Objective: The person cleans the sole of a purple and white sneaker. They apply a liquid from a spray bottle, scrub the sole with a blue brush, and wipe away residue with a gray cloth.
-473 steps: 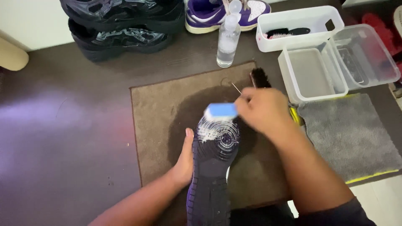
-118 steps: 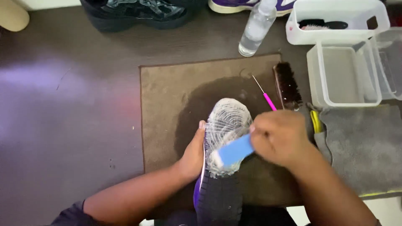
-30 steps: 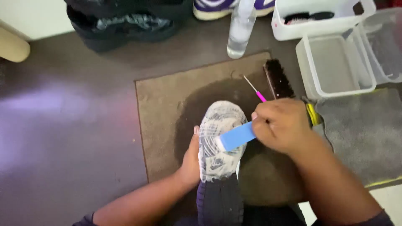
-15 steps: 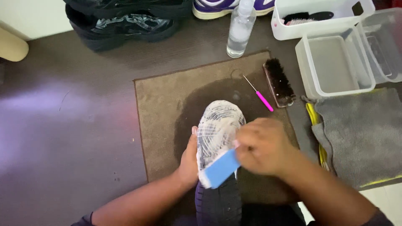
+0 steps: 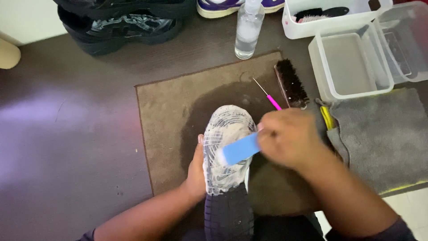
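Right hand (image 5: 290, 138) grips a blue brush (image 5: 240, 149) on the upturned shoe (image 5: 225, 151); left hand (image 5: 196, 169) clasps its side. Front sole lathered white, heel apparently unscrubbed.

Shoe (image 5: 225, 151) on mat (image 5: 169, 111), brush (image 5: 290, 83) right.

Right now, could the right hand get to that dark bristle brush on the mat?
Probably yes: the dark bristle brush lies uncovered just beyond the right hand, with only a pink pick nearby. But that hand already holds a blue brush.
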